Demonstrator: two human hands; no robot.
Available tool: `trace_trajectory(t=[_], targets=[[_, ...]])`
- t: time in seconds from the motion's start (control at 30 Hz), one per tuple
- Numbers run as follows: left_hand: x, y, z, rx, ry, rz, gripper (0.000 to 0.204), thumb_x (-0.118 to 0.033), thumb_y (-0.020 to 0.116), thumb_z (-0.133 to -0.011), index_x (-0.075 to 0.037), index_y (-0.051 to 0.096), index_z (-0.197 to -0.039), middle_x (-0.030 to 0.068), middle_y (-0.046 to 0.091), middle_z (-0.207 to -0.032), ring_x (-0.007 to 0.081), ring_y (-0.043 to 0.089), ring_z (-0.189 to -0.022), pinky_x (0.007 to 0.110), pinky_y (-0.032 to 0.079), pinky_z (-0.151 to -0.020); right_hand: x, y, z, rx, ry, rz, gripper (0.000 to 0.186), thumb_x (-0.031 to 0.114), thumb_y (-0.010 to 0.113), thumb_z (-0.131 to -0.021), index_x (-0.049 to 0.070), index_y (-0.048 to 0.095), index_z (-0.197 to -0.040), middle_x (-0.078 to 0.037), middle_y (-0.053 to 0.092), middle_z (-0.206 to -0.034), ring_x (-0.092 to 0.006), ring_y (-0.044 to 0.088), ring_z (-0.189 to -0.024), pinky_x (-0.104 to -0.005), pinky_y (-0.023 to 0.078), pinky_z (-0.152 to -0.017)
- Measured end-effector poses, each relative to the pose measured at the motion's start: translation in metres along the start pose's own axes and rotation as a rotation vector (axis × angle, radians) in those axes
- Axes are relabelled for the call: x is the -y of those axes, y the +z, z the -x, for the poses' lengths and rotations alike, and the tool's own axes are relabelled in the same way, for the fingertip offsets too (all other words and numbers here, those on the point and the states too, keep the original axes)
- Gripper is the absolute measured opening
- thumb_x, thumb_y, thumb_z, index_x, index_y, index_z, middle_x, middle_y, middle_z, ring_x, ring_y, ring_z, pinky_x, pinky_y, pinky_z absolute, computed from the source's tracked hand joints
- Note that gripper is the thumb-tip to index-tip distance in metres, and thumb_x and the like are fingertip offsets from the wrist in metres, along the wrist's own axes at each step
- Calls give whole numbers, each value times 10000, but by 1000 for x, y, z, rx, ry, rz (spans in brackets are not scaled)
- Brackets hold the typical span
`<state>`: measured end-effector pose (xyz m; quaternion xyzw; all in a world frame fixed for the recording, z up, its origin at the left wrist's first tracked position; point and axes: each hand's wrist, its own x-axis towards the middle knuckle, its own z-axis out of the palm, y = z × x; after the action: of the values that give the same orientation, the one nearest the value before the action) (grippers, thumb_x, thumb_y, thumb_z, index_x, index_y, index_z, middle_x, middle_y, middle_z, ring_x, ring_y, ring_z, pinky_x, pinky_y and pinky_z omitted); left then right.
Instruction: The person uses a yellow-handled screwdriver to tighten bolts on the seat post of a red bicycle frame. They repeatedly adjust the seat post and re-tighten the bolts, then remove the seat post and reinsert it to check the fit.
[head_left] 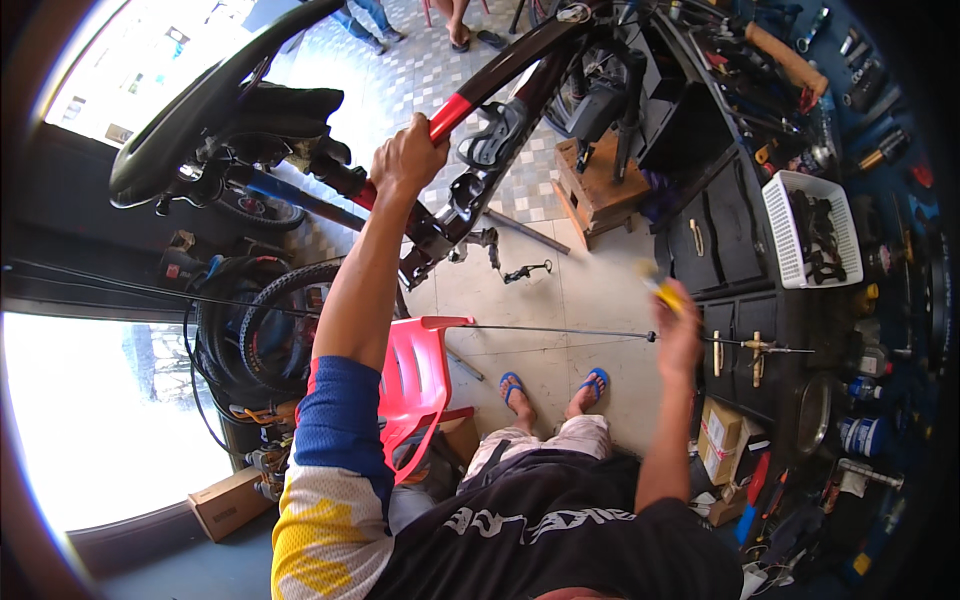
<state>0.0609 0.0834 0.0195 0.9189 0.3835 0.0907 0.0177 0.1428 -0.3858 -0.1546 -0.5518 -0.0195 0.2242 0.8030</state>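
Note:
A bicycle frame (505, 72) in black and red hangs tilted in front of me, its black saddle (225, 95) large at the upper left. My left hand (408, 155) is wrapped round the red part of a frame tube. Below it are the frame's lower joint (432, 238) and a dangling derailleur with a bit of chain (525, 270). To the right, apart from the frame, my right hand (680, 335) is closed on a short yellow tool (666, 293) with a pale tip. Motion smears it, and its exact kind does not show.
A red plastic chair (415, 375) stands below my left arm. Bicycle tyres (285, 315) lean at the left. A wooden stool (600, 185) is ahead, dark drawers (715, 245) and a white basket (850, 235) at the right. A thin rod (560, 330) crosses above the floor.

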Motion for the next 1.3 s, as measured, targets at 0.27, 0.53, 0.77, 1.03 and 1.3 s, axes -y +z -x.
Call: trace_trajectory(t=[0.27, 0.53, 0.77, 1.03, 1.3], targets=[[5, 8, -3, 6, 16, 31, 406, -440, 654, -921, -82, 624, -1112, 231, 740, -902, 431, 729, -882, 534, 554, -810, -162, 285, -43, 196, -56, -119, 159, 133, 639, -1026, 26, 656, -1141, -77, 716, -1014, -161, 733, -896, -250, 596, -746], [11, 8, -1, -62, 91, 51, 373, -355, 645, -908, -21, 631, -1075, 247, 742, -877, 429, 739, -839, 516, 574, -794, -205, 343, -56, 60, -647, 427, 170, 78, 614, -969, 13, 632, -1125, -245, 721, -939, -399, 728, -897, -432, 566, -758], [9, 10, -2, -71, 116, 80, 367, -326, 650, -894, -2, 618, -1065, 252, 740, -858, 435, 741, -852, 518, 575, -798, -199, 327, -59, 225, -730, 757, 199, 95, 625, -945, 21, 619, -1129, -232, 720, -995, -411, 707, -911, -457, 574, -777], [11, 11, -4, -59, 75, 62, 429, -443, 664, -927, -64, 632, -1125, 245, 744, -919, 440, 732, -891, 527, 561, -798, -204, 332, -67, 165, -567, 564, 201, 98, 603, -960, 13, 626, -1140, -269, 713, -1016, -448, 697, -951, -456, 563, -778], [9, 12, -1, -89, 79, 32, 365, -345, 655, -900, -20, 628, -1064, 242, 746, -878, 422, 744, -860, 512, 575, -800, -197, 319, -69, 152, -492, 544, 190, 94, 623, -957, 12, 633, -1129, -262, 715, -994, -422, 710, -942, -425, 557, -790]])
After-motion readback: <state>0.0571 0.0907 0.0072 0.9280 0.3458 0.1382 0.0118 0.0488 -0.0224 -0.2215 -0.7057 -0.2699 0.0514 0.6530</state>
